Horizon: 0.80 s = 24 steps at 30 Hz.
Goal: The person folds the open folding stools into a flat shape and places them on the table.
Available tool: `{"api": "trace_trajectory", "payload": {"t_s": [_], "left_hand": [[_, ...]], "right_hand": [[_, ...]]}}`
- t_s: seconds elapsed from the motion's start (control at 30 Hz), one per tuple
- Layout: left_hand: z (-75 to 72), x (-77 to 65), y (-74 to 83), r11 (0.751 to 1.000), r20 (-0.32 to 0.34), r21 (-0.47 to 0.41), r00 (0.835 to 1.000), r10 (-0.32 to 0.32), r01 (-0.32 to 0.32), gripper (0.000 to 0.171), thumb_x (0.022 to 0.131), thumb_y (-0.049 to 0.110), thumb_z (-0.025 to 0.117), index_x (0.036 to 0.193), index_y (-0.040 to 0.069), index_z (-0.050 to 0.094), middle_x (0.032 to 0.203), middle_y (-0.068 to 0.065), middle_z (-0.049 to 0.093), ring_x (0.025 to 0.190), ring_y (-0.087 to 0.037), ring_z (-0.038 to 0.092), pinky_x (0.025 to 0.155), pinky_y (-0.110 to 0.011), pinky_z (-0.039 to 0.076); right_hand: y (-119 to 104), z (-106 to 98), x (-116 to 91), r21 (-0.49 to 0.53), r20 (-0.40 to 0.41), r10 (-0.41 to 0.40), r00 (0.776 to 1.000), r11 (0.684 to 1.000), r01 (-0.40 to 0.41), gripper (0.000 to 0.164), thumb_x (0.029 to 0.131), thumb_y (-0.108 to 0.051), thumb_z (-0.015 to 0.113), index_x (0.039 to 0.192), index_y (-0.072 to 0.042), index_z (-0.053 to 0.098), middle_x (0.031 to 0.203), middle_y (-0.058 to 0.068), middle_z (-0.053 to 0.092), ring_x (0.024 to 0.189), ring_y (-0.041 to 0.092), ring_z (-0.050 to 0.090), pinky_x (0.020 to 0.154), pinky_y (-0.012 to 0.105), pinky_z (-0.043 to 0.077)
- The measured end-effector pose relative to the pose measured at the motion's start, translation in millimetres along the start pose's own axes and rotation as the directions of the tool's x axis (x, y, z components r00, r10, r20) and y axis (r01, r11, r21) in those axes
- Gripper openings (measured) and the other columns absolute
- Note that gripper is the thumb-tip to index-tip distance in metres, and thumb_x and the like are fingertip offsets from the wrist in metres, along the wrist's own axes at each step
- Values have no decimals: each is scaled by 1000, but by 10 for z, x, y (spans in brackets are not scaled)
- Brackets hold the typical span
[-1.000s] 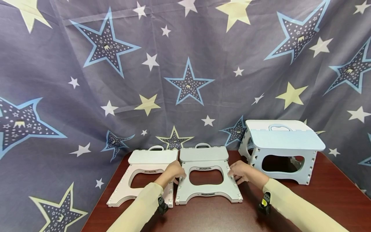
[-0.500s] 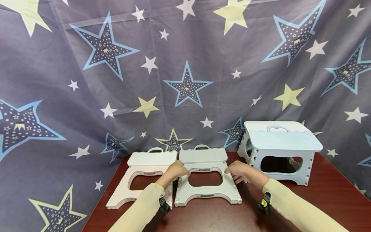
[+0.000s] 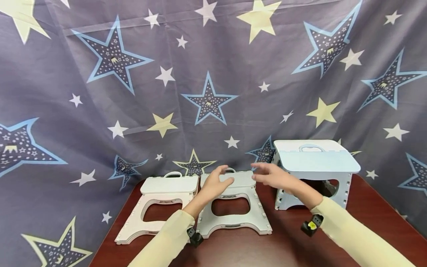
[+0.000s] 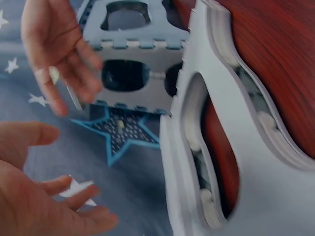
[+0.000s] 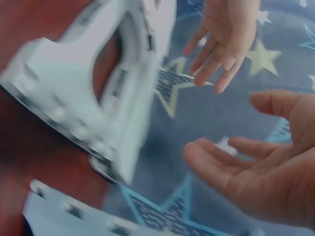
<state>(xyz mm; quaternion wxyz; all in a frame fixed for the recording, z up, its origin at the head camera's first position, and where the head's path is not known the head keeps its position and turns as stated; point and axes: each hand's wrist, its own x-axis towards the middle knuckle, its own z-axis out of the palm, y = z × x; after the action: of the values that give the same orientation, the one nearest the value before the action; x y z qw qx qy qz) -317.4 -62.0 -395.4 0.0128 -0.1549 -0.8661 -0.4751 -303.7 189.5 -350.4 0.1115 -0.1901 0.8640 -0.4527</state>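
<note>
A pale grey-green folding stool (image 3: 235, 221) lies folded flat on the table in the middle of the head view. Above its back part, near the handle, my left hand (image 3: 213, 185) hovers with nothing in it. Facing it across a gap, my right hand (image 3: 278, 177) is raised over the stool's right back corner, also holding nothing. Both wrist views show relaxed, spread fingers, with the palms turned toward each other. In the left wrist view the folded stool (image 4: 266, 172) stays apart from both hands. My left hand partly hides the stool's seat panel and handle.
Left of it lies a pinkish-white folding stool (image 3: 133, 222), also flat, partly behind my left forearm. A light blue folding stool (image 3: 320, 162) stands unfolded at the back right. A star-patterned cloth (image 3: 166, 148) hangs behind the dark red table (image 3: 363, 222).
Both hands have let go of the middle stool's sides, risen, and moved back over its top end. The stools stay put; the head view has shifted slightly.
</note>
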Motion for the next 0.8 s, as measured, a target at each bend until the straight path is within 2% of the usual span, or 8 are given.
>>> {"api": "trace_trajectory", "payload": {"t_s": [0.1,0.23,0.4,0.47,0.63,0.73,0.8], "left_hand": [[66,30,117,993,-40,-93,997,71,-74,54,97,26,67,146,10,51,142,-18,58,137,-35,51,113,-58,41],[173,73,267,973,-84,-194,991,109,-123,52,97,28,68,146,15,53,143,-12,59,138,-30,51,115,-58,39],[331,153,405,939,-99,-308,987,126,-151,53,97,30,68,146,19,53,146,-8,59,140,-24,50,115,-52,41],[394,183,454,922,-87,-354,987,135,-158,53,98,30,67,148,20,51,148,-7,56,142,-24,48,116,-51,40],[568,251,555,881,-61,-439,984,165,-175,52,100,30,64,149,21,50,151,-8,53,145,-27,45,119,-52,37],[673,283,596,858,-46,-483,984,172,-173,52,100,29,64,149,20,49,153,-9,51,145,-28,45,120,-51,37],[735,301,609,841,-27,-517,985,172,-160,52,101,28,62,150,19,49,154,-10,50,146,-29,44,120,-50,38]], "right_hand": [[-76,-223,-43,-11,-49,-93,995,996,92,57,105,-26,57,155,-5,40,138,24,61,119,34,62,93,42,56],[-162,-517,-150,14,-121,-175,977,984,178,56,107,-25,55,156,-5,38,143,24,57,130,37,57,101,37,52],[-212,-839,-297,56,-231,-201,952,974,219,54,106,-22,56,155,-6,40,144,26,56,122,12,63,98,21,53],[-196,-963,-350,45,-271,-210,939,972,230,54,106,-22,57,155,-8,42,138,14,64,115,0,63,95,19,54],[-60,-1296,-508,37,-327,-248,912,961,274,51,106,-20,56,155,-12,43,122,-21,67,115,-5,62,94,15,53],[67,-1483,-609,78,-352,-260,899,949,305,49,107,-15,54,155,-14,43,123,-22,67,118,-6,61,94,10,51],[156,-1588,-669,106,-376,-239,895,949,298,49,106,-14,54,155,-15,44,123,-23,67,117,-7,61,93,8,50]]}}
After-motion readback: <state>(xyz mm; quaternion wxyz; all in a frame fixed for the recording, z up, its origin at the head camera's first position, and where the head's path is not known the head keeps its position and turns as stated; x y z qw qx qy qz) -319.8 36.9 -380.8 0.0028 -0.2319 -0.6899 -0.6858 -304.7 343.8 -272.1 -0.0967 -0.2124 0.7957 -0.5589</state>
